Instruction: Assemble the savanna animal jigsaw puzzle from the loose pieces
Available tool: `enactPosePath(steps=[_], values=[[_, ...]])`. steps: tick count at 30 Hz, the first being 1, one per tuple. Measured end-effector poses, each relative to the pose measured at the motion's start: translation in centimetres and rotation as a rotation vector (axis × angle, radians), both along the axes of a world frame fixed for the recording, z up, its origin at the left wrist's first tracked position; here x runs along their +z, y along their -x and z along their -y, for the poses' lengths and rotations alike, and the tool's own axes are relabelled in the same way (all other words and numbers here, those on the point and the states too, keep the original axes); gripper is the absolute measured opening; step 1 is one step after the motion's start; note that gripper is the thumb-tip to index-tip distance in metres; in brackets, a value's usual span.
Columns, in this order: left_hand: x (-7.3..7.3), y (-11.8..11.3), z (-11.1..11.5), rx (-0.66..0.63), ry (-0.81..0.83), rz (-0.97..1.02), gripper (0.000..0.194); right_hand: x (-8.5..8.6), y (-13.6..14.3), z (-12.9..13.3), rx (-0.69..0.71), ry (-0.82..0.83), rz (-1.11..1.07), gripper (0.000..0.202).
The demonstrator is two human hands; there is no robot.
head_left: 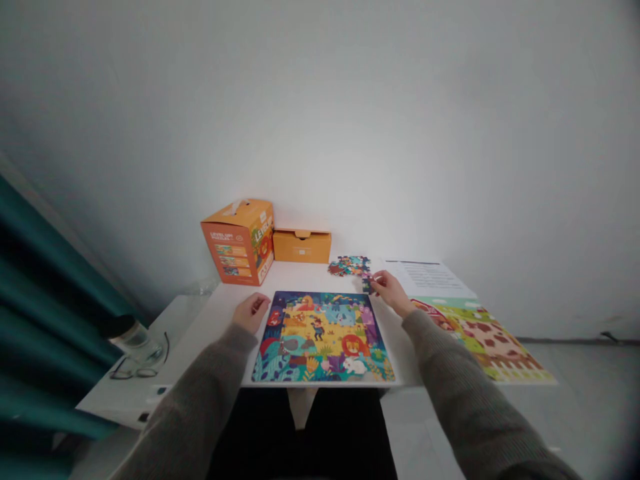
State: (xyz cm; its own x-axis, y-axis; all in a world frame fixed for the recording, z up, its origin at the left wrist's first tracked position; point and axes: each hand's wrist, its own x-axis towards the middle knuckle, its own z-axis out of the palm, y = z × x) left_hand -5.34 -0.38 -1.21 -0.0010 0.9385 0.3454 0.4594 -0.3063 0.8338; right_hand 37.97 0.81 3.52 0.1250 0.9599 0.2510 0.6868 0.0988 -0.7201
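A colourful jigsaw puzzle (320,340) with a lion, a rabbit and other animals lies flat at the table's front edge. My left hand (251,312) rests beside its upper left edge, fingers curled in, with nothing visible in them. Beyond the upper right corner, my right hand (391,291) pinches dark and purple puzzle pieces (367,285), which look joined; its fingertips partly cover them. Just behind these, several more puzzle pieces (349,265) lie in a cluster on the white table (300,279).
An orange puzzle box (235,243) and a smaller orange box (302,247) stand against the wall. On the right lie a printed sheet (430,277) and a cow picture (493,337). Glasses (134,372) and a dark-lidded jar (135,340) are on the lower left surface.
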Motion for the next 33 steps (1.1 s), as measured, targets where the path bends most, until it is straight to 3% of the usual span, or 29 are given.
enactPosePath(steps=[4,7,12,15,21,26,33], values=[[0.9,-0.3,0.6,0.007,0.042,0.04,0.031,0.1,4.0,1.6,0.179,-0.017,-0.188,0.024],[1.6,-0.5,1.1,-0.006,0.073,0.08,0.032,0.4,7.7,2.9,0.323,0.068,-0.395,0.029],[2.0,-0.6,1.4,-0.062,0.109,0.161,0.033,1.0,12.7,5.1,0.433,0.097,-0.566,0.03],[2.0,-0.1,1.1,-0.12,0.13,0.268,0.035,1.5,14.6,6.1,0.488,0.087,-0.633,0.048],[1.6,0.5,0.6,-0.217,0.166,0.467,0.039,1.3,16.4,6.9,0.433,0.156,-0.692,0.032],[2.0,-1.4,1.5,-0.429,0.269,0.339,0.046,0.4,17.7,7.1,0.36,0.243,-0.8,0.033],[4.2,-4.7,3.4,-0.507,0.22,0.213,0.045,0.3,18.6,8.0,0.388,0.249,-0.756,0.03]])
